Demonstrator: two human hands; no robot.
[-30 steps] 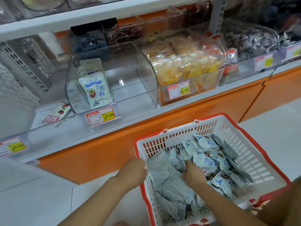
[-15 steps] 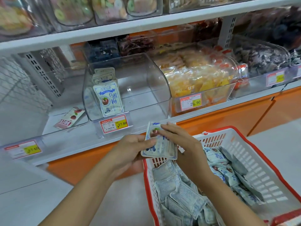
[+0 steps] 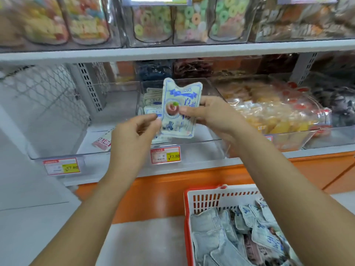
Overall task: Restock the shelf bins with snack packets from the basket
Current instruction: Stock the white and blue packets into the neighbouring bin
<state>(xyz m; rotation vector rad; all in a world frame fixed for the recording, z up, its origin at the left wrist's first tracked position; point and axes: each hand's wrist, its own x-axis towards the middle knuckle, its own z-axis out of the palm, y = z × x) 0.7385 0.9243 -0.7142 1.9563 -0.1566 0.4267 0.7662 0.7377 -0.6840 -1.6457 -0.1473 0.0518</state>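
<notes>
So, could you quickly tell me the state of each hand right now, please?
Left hand: fingertips at left edge of the snack packet; grip cannot be told.
Right hand: holding the snack packet.

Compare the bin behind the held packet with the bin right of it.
The middle bin holds a few white-and-blue packets at its left; the right bin is heaped with yellow and orange packets. The middle bin's price tag shows fully; the right bin's is mostly hidden by the right arm. Both are clear plastic.
</notes>
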